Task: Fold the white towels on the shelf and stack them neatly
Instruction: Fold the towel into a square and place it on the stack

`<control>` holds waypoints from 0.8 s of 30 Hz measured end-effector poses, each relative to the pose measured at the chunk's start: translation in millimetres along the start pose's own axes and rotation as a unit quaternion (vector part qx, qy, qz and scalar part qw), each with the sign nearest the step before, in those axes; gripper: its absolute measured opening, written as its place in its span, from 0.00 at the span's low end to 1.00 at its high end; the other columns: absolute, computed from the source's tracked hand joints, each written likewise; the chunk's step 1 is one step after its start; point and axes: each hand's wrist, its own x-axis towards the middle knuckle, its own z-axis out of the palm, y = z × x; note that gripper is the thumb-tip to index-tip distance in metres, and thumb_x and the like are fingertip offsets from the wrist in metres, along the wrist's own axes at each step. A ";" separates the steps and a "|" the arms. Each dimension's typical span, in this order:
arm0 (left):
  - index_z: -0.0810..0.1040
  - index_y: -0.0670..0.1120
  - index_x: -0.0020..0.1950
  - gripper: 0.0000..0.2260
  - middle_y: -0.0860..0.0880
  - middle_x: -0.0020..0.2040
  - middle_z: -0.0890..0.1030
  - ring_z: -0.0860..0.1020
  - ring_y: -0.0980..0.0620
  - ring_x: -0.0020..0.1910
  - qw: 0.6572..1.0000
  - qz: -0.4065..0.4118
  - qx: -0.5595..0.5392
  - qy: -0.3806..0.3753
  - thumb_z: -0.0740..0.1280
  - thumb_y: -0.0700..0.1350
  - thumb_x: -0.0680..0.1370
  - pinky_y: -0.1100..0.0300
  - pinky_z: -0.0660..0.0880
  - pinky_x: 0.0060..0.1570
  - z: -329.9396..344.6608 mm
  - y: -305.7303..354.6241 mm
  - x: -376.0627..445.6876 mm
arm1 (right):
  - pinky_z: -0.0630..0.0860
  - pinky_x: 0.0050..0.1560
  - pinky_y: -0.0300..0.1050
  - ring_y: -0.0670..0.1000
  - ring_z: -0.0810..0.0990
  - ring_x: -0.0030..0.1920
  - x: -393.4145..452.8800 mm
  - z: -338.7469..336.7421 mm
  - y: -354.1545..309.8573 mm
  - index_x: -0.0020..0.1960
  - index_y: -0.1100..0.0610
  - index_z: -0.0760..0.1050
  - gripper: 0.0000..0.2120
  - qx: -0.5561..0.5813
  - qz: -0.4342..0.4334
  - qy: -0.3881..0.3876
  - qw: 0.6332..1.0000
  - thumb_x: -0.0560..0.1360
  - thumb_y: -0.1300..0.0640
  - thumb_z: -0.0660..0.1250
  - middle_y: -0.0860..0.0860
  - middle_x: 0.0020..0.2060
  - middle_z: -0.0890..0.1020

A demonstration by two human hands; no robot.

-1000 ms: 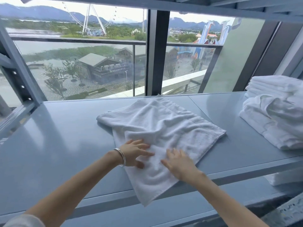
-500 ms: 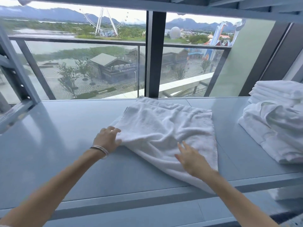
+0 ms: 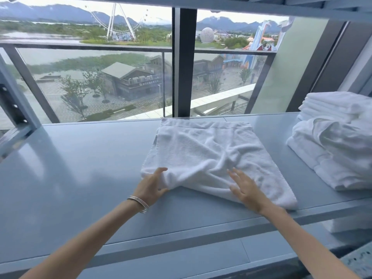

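A white towel point(image 3: 203, 150) lies folded over and wrinkled on the grey-blue shelf point(image 3: 70, 178), its far edge near the window. My left hand point(image 3: 151, 186) grips the towel's near left edge, thumb under the cloth. My right hand point(image 3: 244, 188) rests flat on the towel's near right part, fingers straight and spread. At the right end of the shelf sits a pile of white towels point(image 3: 334, 141), neatly folded ones at the back and looser ones in front.
A large window with a dark upright post point(image 3: 184, 63) and a balcony railing stands right behind the shelf. A metal shelf upright point(image 3: 14, 101) rises at the left. Another shelf board runs overhead. The shelf's front lip point(image 3: 181, 234) is just below my wrists.
The towel went from lying spread out at an angle to folded over and squared up with the shelf. My left hand moved to the towel's left edge and took hold; the right stayed on top.
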 end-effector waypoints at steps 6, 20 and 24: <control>0.77 0.56 0.45 0.12 0.54 0.34 0.73 0.71 0.51 0.34 0.976 0.017 -0.162 0.143 0.70 0.38 0.73 0.60 0.69 0.34 -69.9 1.3 6.7 | 0.40 0.70 0.65 0.50 0.44 0.76 2.3 22.4 -35.5 0.76 0.43 0.44 0.34 -0.015 0.051 0.027 0.998 0.74 0.31 0.38 0.45 0.76 0.47; 0.76 0.51 0.41 0.08 0.50 0.32 0.71 0.70 0.54 0.29 0.978 -0.094 -0.093 -0.159 0.67 0.37 0.74 0.67 0.71 0.28 -56.9 -62.8 -38.7 | 0.42 0.70 0.67 0.56 0.37 0.75 -33.5 2.2 -8.8 0.76 0.42 0.43 0.25 -0.146 0.199 -0.059 0.967 0.81 0.42 0.45 0.50 0.76 0.39; 0.72 0.57 0.38 0.11 0.52 0.36 0.75 0.74 0.55 0.32 0.992 -0.043 0.015 -0.116 0.68 0.41 0.73 0.63 0.72 0.39 -63.2 -61.8 -38.2 | 0.45 0.68 0.70 0.58 0.42 0.76 -28.6 28.3 -85.4 0.76 0.41 0.45 0.26 -0.058 0.161 -0.028 0.985 0.79 0.38 0.44 0.48 0.77 0.43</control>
